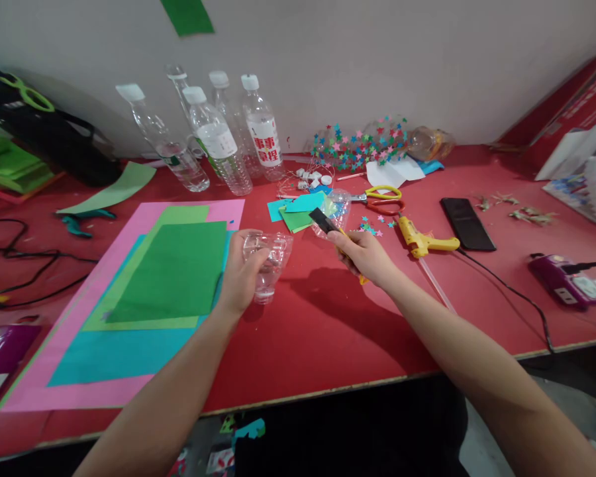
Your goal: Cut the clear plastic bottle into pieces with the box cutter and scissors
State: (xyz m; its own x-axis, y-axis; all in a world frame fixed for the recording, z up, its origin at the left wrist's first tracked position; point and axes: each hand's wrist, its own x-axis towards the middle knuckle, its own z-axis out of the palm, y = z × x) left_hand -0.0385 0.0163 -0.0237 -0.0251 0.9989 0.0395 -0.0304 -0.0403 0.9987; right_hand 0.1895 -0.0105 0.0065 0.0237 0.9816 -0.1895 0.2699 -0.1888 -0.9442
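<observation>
My left hand (243,275) is wrapped round a clear plastic bottle piece (273,255), its wide cut end up and its narrow end down near the red table (298,358). In my right hand (360,253) is a utility knife (325,222) with a dark end and yellow parts, pointing up and left. Behind the knife lies another clear plastic piece (340,202), close to blue and green paper pieces (302,207). Yellow- and red-handled scissors (383,193) rest to its right.
Stacked coloured sheets (173,271) lie left. Several bottles (218,142) stand by the wall, with a star-covered bottle (360,144) on its side. A yellow glue gun (424,240), a phone (467,224), a purple power strip (566,281) and cables are at right.
</observation>
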